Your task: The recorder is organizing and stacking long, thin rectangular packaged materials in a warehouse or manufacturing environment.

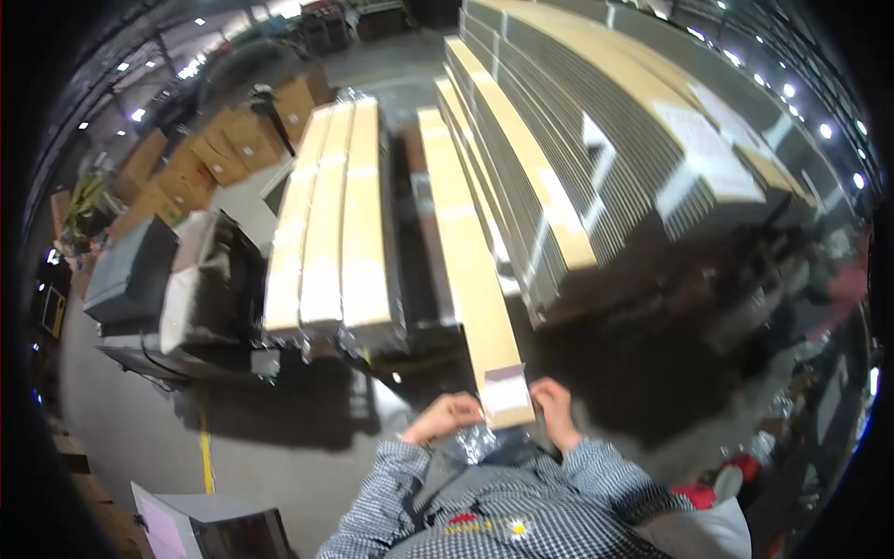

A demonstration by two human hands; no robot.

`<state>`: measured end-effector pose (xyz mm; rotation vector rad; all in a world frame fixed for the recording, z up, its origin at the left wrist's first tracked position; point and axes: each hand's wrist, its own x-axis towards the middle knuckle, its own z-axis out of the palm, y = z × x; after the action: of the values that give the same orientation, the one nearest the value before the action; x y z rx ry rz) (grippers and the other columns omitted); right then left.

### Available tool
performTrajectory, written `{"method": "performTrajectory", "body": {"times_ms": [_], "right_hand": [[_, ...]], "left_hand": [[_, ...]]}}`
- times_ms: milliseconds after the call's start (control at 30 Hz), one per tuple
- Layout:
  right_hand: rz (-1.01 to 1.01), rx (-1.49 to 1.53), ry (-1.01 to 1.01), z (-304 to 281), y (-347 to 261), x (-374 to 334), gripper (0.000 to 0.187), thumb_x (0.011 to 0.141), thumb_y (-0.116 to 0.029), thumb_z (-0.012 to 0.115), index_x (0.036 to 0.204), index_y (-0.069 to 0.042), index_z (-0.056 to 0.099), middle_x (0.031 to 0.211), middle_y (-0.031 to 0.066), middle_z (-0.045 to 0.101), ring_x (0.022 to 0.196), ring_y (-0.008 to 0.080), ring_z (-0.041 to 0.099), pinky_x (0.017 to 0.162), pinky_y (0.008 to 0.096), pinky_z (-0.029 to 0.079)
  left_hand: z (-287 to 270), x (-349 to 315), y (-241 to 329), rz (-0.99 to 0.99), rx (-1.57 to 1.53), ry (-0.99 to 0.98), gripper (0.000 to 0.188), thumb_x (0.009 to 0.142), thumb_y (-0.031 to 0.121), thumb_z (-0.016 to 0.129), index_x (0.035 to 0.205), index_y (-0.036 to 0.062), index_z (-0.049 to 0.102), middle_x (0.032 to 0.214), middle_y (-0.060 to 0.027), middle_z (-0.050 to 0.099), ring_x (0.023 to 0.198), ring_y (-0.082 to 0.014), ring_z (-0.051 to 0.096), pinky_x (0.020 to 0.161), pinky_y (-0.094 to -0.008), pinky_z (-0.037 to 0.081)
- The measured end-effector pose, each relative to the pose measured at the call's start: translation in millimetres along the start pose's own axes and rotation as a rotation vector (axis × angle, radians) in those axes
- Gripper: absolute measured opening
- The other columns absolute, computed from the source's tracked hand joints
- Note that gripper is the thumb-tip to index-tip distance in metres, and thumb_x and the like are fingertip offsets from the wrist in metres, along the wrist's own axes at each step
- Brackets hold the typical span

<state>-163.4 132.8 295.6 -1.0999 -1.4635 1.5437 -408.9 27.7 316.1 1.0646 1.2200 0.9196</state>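
Observation:
A long, narrow, pale wood-coloured board (473, 279) points toward me, its near end just in front of my body. A white paper label (506, 391) with a grey upper edge lies on that end. My left hand (445, 416) is closed at the left edge of the board's end, fingers curled. On the opposite edge, my right hand (554, 410) is closed with bent fingers beside the label. What either hand pinches is hidden. Clear crinkled plastic film (482, 443) shows below the board's end, against my checked clothing.
Three plastic-wrapped pale boards (343, 219) lie side by side to the left. A tall stack of long panels (559, 121) rises at the right. Dark wrapped bundles (200, 289) and cardboard boxes (223, 149) stand further left. A yellow line (207, 452) marks the grey floor.

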Motion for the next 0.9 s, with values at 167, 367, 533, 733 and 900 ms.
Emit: {"method": "performTrajectory", "body": {"times_ms": [167,367,533,733,900], "right_hand": [[-0.324,-0.522,0.080,-4.3,32.6,1.1,0.005,0.087,-0.001,0.061,0.091,-0.001,0.064,0.080,0.0108,0.066,0.075,0.0217,0.066,0.068,0.0322,0.052],[-0.405,-0.582,-0.004,15.1,-15.1,43.7,0.015,0.095,-0.012,0.050,0.103,-0.001,0.057,0.099,0.0218,0.059,0.091,0.0419,0.056,0.084,0.0442,0.046],[-0.199,-0.388,-0.220,21.5,33.3,131.8,0.033,0.104,-0.031,0.039,0.114,-0.004,0.054,0.098,0.0086,0.062,0.090,0.0290,0.060,0.084,0.0388,0.048],[0.228,-0.109,0.037,39.7,63.8,127.5,0.044,0.103,-0.034,0.046,0.108,0.004,0.066,0.103,0.0102,0.069,0.090,0.0191,0.064,0.081,0.0347,0.050],[0.083,-0.248,0.128,25.2,154.3,136.0,0.043,0.102,-0.031,0.049,0.089,0.006,0.067,0.083,0.0068,0.068,0.075,0.0173,0.059,0.071,0.0326,0.049]], "left_hand": [[4.0,16.7,-8.1,0.110,0.651,0.195,0.012,0.080,0.010,0.064,0.091,0.0071,0.068,0.095,-0.0132,0.067,0.091,-0.0323,0.065,0.079,-0.0392,0.052],[3.4,56.3,-30.5,0.042,0.830,0.609,0.022,0.087,0.010,0.056,0.106,0.0119,0.066,0.096,-0.0111,0.065,0.080,-0.0281,0.065,0.071,-0.0398,0.053],[-25.7,93.7,-46.9,0.034,-0.417,0.591,0.015,0.095,0.020,0.056,0.095,0.0082,0.065,0.094,-0.0093,0.068,0.090,-0.0261,0.065,0.077,-0.0409,0.052],[35.1,119.1,-62.1,0.111,-0.636,1.033,0.028,0.096,0.030,0.060,0.077,0.0106,0.063,0.049,-0.0014,0.049,0.032,-0.0148,0.041,0.030,-0.0322,0.030],[39.0,127.0,-93.8,0.074,-0.169,1.145,0.028,0.088,0.031,0.066,0.079,0.0051,0.061,0.062,-0.0136,0.059,0.058,-0.0270,0.062,0.053,-0.0416,0.049]]}}
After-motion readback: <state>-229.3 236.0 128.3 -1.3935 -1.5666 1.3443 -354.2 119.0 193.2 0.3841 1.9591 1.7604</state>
